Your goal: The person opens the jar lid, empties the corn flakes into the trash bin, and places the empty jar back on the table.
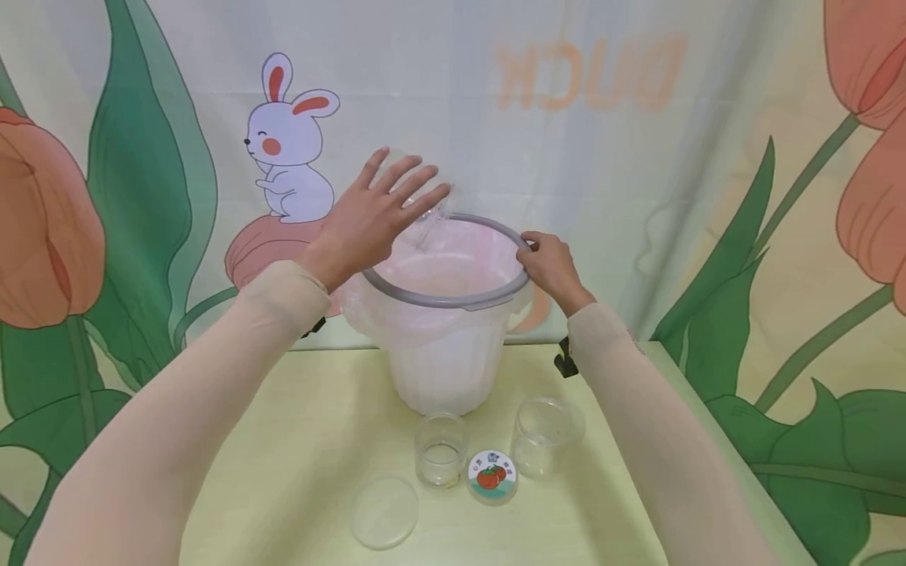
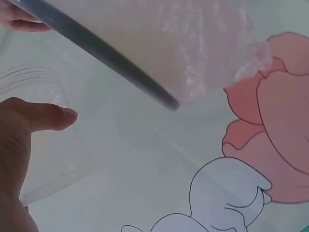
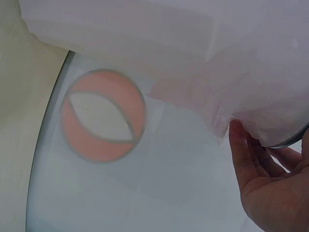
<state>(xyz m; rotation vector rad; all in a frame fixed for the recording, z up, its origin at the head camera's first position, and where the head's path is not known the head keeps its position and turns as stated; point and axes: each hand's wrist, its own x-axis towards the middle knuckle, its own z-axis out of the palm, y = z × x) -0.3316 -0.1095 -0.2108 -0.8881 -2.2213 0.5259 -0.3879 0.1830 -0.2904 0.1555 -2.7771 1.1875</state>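
Observation:
A white bin [image 1: 440,376] lined with a clear plastic bag [image 1: 453,263] stands at the back of the yellow-green table [image 1: 297,440]; a grey ring [image 1: 439,299] clamps the bag at the top. My left hand [image 1: 396,198] holds a clear, empty-looking jar [image 1: 425,212] tipped over the bin's far left rim, fingers spread across it. In the left wrist view the thumb [image 2: 48,116] lies on the clear jar [image 2: 48,159] beside the grey ring [image 2: 111,58]. My right hand [image 1: 541,253] grips the ring at the right side; the right wrist view shows its fingers [image 3: 251,154] under the bag's fold [image 3: 193,48].
In front of the bin stand a small glass jar [image 1: 440,450], a round lid with a tomato picture [image 1: 492,475] and a clear plastic cup [image 1: 543,435]. A clear flat lid [image 1: 384,511] lies nearer me. A printed curtain [image 1: 637,157] hangs right behind the table.

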